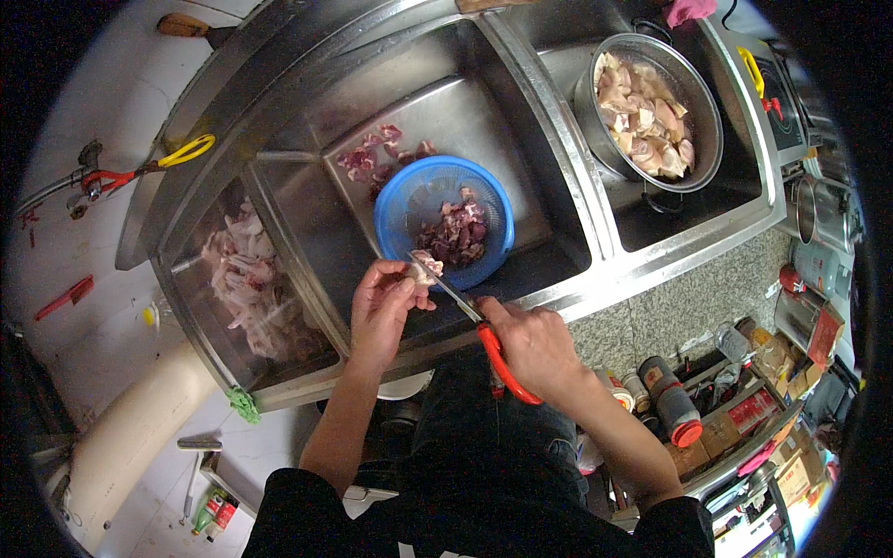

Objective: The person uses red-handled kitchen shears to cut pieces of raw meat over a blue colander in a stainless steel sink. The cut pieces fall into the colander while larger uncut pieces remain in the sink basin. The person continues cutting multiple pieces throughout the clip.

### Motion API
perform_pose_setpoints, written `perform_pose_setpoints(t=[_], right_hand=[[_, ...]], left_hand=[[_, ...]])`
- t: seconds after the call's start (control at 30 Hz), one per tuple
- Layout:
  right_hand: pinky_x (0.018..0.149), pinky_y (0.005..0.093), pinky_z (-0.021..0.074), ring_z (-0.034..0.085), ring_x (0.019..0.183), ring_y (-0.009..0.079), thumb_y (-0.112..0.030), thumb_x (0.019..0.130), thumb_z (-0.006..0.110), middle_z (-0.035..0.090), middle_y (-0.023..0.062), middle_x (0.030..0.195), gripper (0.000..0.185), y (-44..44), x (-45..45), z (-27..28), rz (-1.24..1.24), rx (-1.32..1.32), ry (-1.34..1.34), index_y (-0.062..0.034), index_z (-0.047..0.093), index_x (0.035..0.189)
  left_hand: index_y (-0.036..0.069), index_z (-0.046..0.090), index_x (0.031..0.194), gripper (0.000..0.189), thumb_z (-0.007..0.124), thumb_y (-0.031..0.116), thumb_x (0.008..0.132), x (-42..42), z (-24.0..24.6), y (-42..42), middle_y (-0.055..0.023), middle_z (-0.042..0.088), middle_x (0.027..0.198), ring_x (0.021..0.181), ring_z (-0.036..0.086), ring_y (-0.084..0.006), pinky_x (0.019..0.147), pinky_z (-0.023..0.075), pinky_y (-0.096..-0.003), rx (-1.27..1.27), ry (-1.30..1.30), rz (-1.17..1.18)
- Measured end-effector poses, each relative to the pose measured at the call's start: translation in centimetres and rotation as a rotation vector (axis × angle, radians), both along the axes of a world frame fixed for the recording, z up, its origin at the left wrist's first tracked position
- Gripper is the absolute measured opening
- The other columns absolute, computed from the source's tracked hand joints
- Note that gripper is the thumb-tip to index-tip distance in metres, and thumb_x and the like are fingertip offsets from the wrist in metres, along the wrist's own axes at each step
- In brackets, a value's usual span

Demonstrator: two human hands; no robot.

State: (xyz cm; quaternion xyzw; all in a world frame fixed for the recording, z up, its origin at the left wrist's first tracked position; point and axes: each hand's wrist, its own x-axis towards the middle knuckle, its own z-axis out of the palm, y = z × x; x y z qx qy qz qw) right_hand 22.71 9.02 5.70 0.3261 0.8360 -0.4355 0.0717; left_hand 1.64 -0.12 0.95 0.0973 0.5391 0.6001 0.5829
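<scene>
My left hand [380, 310] pinches a small piece of raw meat [425, 267] over the near rim of a blue plastic colander [508, 209]. In my right hand [530, 342] are red-handled scissors [497, 356], their blades reaching to the meat piece. Dark red meat pieces [453, 234] lie inside the colander, which stands in the middle sink basin. More red pieces [363, 159] rest on the basin floor beyond it. Pale raw poultry pieces [244, 279] fill part of the left basin. A round metal pot [718, 139] of cut pale meat [645, 118] stands in the right basin.
Steel dividers [551, 139] separate the basins. Yellow-and-red-handled tools [146, 169] hang at the left wall, near a large pale pipe [139, 411]. A green scrubber [243, 404] sits at the sink's near left corner. Jars and bottles [673, 404] crowd the lower right. An induction cooktop [778, 104] stands far right.
</scene>
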Motion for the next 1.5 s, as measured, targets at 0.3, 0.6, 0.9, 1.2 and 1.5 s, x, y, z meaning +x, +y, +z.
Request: perform_pose_setpoints(t=[0.3, 0.6, 0.9, 1.2, 1.5], right_hand=[[0.064, 0.0461, 0.0533, 0.068, 0.071, 0.0380, -0.013, 0.086, 0.058, 0.068, 0.0191, 0.082, 0.037, 0.1, -0.1, -1.0, 0.005, -0.001, 0.028, 0.0001, 0.052, 0.120], [0.062, 0.0472, 0.0536, 0.068, 0.070, 0.0385, -0.014, 0.079, 0.066, 0.066, 0.0196, 0.072, 0.042, 0.3, -0.8, -2.3, -0.007, -0.021, -0.012, -0.0021, 0.052, 0.118], [0.067, 0.0487, 0.0568, 0.070, 0.072, 0.0392, -0.017, 0.075, 0.072, 0.068, 0.0220, 0.076, 0.055, 0.9, -1.1, -3.3, -0.056, -0.058, -0.018, 0.0007, 0.053, 0.123], [0.075, 0.0442, 0.0528, 0.068, 0.084, 0.0358, -0.016, 0.081, 0.064, 0.068, 0.0187, 0.089, 0.060, 1.3, 0.5, -2.7, -0.049, -0.639, 0.265, -0.0012, 0.047, 0.136], [0.080, 0.0471, 0.0514, 0.066, 0.088, 0.0401, -0.020, 0.081, 0.064, 0.067, 0.0218, 0.092, 0.061, 1.6, 1.5, -1.9, 0.028, -0.538, 0.215, 0.0027, 0.046, 0.135]], left_hand=[[0.001, 0.057, 0.105, 0.011, 0.057, 0.008, 0.096, -1.2, 0.0, 0.2, -0.0081, 0.065, 0.095, 0.077, 0.059, -0.0121, 0.072, 0.0571, -0.0344, -0.079, 0.059, -0.150], [0.001, 0.061, 0.106, 0.013, 0.055, 0.007, 0.096, -1.7, -0.1, 0.5, -0.0117, 0.069, 0.099, 0.071, 0.057, -0.0116, 0.068, 0.0551, -0.0322, -0.137, 0.133, -0.381], [-0.003, 0.063, 0.114, 0.024, 0.054, 0.011, 0.096, -3.2, 0.1, -0.2, -0.0141, 0.069, 0.106, 0.074, 0.058, -0.0108, 0.066, 0.0528, -0.0299, -0.187, 0.067, -0.355], [0.004, 0.060, 0.116, 0.022, 0.051, 0.019, 0.101, -4.4, -0.7, 0.5, -0.0123, 0.066, 0.104, 0.073, 0.055, -0.0149, 0.065, 0.0489, -0.0337, -0.057, -0.178, -0.011], [0.003, 0.063, 0.113, 0.033, 0.044, 0.029, 0.106, -4.5, -0.8, 0.9, -0.0104, 0.067, 0.100, 0.082, 0.060, -0.0150, 0.066, 0.0494, -0.0337, -0.045, -0.242, -0.051]])
